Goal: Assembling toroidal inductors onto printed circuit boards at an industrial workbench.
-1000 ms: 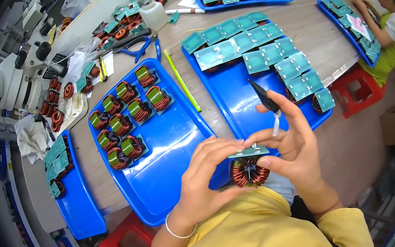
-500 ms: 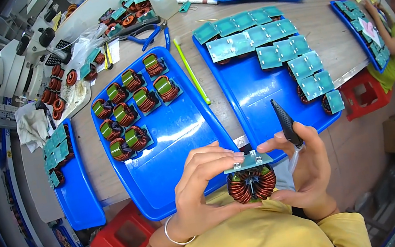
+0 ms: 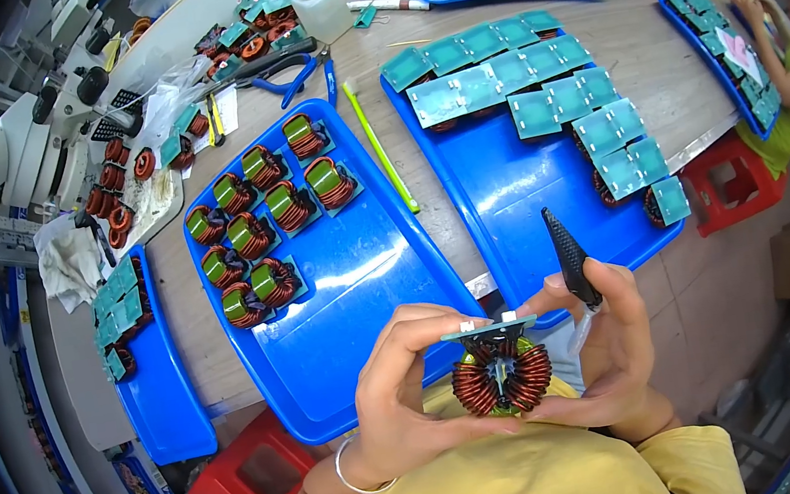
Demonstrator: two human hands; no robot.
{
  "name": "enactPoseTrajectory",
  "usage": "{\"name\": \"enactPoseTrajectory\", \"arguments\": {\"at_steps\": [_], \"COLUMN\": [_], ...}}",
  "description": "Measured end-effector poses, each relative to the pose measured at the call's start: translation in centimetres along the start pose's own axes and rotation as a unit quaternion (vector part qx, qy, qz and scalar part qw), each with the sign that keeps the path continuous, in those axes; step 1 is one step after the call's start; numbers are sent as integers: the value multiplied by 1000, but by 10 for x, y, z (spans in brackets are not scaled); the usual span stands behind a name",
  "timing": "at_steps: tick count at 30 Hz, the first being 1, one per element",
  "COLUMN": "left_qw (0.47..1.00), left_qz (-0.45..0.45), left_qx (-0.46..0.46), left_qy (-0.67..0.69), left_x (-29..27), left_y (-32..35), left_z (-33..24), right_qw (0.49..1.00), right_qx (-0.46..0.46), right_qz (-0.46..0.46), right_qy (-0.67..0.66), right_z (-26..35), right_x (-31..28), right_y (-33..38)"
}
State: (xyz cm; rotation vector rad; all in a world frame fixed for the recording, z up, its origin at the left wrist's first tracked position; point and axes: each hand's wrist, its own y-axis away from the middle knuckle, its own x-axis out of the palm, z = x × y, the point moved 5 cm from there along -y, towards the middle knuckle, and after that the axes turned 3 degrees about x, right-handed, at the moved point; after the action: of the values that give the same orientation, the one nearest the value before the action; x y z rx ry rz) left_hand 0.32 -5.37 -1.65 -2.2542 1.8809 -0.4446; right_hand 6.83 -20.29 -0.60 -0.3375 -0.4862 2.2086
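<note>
Our left grip [image 3: 391, 399] and right grip [image 3: 618, 347] both clasp the copper coil [image 3: 526, 377] below its green board [image 3: 489, 329], before our yellow shirt [image 3: 490, 491]; our right grip also holds a black pointed tool [image 3: 571, 260].

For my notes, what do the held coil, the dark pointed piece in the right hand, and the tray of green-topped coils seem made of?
Coil: probably lacquered copper wire, from its glossy brown turns. Dark pointed piece: perhaps plastic or coated metal; its fairly matte surface looks checkered. Tray: likely molded plastic, smooth blue with glare.
</note>
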Motion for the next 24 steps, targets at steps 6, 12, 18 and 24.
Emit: {"name": "enactPoseTrajectory", "arguments": {"at_steps": [6, 12, 18, 24], "left_qw": [989, 979, 991, 982], "left_qz": [21, 28, 17, 82], "left_qx": [64, 67, 29, 32], "left_qy": [-135, -192, -129, -166], "left_x": [0, 1, 3, 2], "left_y": [-4, -4, -2, 1], "left_z": [-12, -18, -14, -11], "right_qw": [1000, 999, 999, 999], "right_qx": [-12, -28, -24, -34], "right_qz": [3, -1, -11, -19], "right_qy": [4, 18, 24, 27], "right_z": [0, -1, 3, 7], "right_x": [1, 3, 1, 2], "right_y": [-1, 2, 4, 1]}}
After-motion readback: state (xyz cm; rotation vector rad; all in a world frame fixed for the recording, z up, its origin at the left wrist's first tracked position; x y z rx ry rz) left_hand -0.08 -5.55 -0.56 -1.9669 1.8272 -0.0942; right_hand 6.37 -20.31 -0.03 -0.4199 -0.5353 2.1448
